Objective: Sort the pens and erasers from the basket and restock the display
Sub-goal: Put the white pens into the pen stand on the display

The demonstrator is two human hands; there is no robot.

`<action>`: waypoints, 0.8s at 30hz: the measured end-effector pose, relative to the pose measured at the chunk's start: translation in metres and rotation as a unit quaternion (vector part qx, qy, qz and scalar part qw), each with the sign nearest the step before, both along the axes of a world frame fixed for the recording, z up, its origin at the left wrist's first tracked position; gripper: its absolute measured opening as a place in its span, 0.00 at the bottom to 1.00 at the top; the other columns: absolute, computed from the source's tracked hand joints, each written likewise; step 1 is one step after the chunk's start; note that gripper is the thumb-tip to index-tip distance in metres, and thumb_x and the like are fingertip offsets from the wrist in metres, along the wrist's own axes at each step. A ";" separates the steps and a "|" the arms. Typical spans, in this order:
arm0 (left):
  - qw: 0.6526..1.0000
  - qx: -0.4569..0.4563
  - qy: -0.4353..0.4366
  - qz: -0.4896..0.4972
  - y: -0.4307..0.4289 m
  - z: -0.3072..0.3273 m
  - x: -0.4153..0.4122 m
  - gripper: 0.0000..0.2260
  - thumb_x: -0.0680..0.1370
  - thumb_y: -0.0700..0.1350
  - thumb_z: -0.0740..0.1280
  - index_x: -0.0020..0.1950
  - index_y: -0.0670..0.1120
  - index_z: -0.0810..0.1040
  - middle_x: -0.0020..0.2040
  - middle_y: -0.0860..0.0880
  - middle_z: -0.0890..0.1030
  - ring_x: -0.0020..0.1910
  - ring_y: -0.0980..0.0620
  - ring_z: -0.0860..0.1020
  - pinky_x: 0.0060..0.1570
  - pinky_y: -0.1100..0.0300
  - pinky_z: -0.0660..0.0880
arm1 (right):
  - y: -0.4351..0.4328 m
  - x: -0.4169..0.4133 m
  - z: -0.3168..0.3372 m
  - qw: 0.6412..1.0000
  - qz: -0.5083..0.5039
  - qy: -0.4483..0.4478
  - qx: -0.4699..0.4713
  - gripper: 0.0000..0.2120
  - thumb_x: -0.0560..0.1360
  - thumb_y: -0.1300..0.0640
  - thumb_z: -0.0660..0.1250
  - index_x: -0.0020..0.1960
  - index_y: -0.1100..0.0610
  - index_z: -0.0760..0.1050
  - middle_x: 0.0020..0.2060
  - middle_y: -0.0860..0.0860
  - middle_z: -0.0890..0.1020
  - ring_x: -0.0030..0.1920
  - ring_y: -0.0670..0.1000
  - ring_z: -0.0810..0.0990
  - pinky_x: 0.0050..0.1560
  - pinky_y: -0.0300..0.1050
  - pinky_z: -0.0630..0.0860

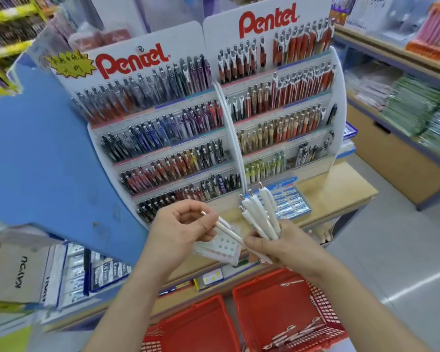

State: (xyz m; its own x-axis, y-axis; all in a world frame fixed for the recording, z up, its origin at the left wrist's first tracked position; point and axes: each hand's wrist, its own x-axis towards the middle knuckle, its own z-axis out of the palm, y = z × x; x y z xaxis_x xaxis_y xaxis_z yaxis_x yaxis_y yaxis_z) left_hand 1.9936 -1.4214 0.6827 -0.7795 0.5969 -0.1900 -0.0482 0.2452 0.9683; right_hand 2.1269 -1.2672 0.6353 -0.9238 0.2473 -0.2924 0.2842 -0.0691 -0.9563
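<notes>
Display point(183, 39): two tiered racks side by side on a wooden shelf, rows mostly full of pens standing clip-up. The lowest rows of the right rack look thinner, with a gap between the green pens and the dark ones.

Two red baskets on the floor below the shelf. Right basket point(277, 295) holds a few loose pens point(297, 334) at its near corner. Left basket point(201, 318): contents not visible.

Eraser tray point(290, 201): on the shelf at the foot of the right rack, just beyond the hands.

Bundle of white pens point(262, 217): gripped by the right hand point(287, 247), fingers curled round the lower ends, thumb across the front. The pens fan out, metal ends up and away, long axes aimed at the base of the right rack.

Single white pen point(229, 232): pinched near its metal end between thumb and forefinger of the left hand point(181, 227), remaining fingers curled. Its long axis runs diagonally, high at the left hand, low toward the right thumb, crossing under the bundle. Whether the low end is caught in the right hand's grip cannot be told.

Judgement: the single pen bridges both hands, so the left hand governs it. The bundle lies right of and above the left fingers. The right rack is the nearer target for either hand.
</notes>
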 end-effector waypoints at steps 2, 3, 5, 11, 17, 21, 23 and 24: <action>0.999 -0.023 0.012 -0.018 -0.004 0.000 -0.006 0.02 0.71 0.36 0.72 0.42 0.41 0.82 0.34 0.40 0.83 0.32 0.48 0.81 0.35 0.60 0.79 | -0.002 -0.003 -0.006 1.000 -0.013 -0.007 -0.010 0.09 0.74 0.54 0.70 0.37 0.54 0.77 0.29 0.53 0.82 0.26 0.48 0.67 0.23 0.36 0.63; 0.999 -0.029 0.026 -0.016 -0.006 0.000 -0.009 0.02 0.71 0.36 0.72 0.42 0.42 0.83 0.34 0.41 0.83 0.32 0.48 0.81 0.35 0.60 0.79 | -0.003 -0.005 -0.010 0.999 -0.034 -0.015 -0.024 0.08 0.75 0.55 0.70 0.38 0.56 0.77 0.28 0.52 0.81 0.24 0.47 0.66 0.22 0.36 0.62; 0.998 -0.033 0.060 0.013 -0.008 0.000 -0.018 0.02 0.72 0.36 0.71 0.42 0.43 0.82 0.34 0.42 0.83 0.32 0.48 0.81 0.36 0.58 0.80 | -0.003 -0.009 -0.023 0.992 -0.108 -0.029 -0.065 0.07 0.75 0.55 0.69 0.42 0.59 0.76 0.29 0.53 0.81 0.24 0.48 0.67 0.21 0.36 0.62; 0.978 -0.112 0.163 0.073 -0.010 -0.015 -0.044 0.08 0.73 0.40 0.72 0.38 0.53 0.83 0.31 0.49 0.82 0.32 0.47 0.82 0.41 0.47 0.81 | 0.001 -0.014 -0.064 0.965 -0.232 -0.073 -0.097 0.21 0.77 0.50 0.65 0.51 0.70 0.71 0.30 0.57 0.76 0.20 0.48 0.65 0.22 0.37 0.60; 0.967 -0.181 0.175 0.044 -0.010 -0.030 -0.040 0.08 0.72 0.42 0.73 0.37 0.56 0.83 0.31 0.54 0.82 0.34 0.52 0.81 0.43 0.51 0.81 | -0.009 -0.018 -0.089 0.960 -0.227 -0.070 -0.147 0.20 0.78 0.52 0.65 0.51 0.71 0.70 0.28 0.55 0.72 0.21 0.48 0.62 0.22 0.37 0.58; 0.957 -0.229 0.176 0.029 -0.021 -0.027 -0.041 0.09 0.70 0.41 0.74 0.37 0.56 0.83 0.32 0.56 0.83 0.31 0.60 0.78 0.34 0.66 0.76 | -0.015 -0.024 -0.104 0.961 -0.226 -0.072 -0.141 0.13 0.77 0.52 0.67 0.42 0.61 0.72 0.27 0.53 0.71 0.22 0.48 0.62 0.23 0.38 0.58; 0.959 -0.230 0.166 0.031 -0.027 -0.021 -0.041 0.09 0.70 0.40 0.74 0.37 0.55 0.84 0.33 0.55 0.84 0.33 0.58 0.80 0.33 0.69 0.74 | -0.018 -0.031 -0.112 0.962 -0.238 -0.081 -0.108 0.11 0.75 0.52 0.69 0.38 0.55 0.72 0.23 0.47 0.71 0.20 0.45 0.64 0.23 0.37 0.59; 0.958 -0.229 0.168 0.030 -0.030 -0.018 -0.041 0.09 0.70 0.39 0.74 0.37 0.55 0.84 0.33 0.55 0.84 0.34 0.57 0.80 0.33 0.70 0.74 | -0.020 -0.036 -0.116 0.963 -0.245 -0.084 -0.080 0.11 0.74 0.52 0.70 0.36 0.54 0.73 0.20 0.45 0.71 0.19 0.43 0.65 0.23 0.37 0.61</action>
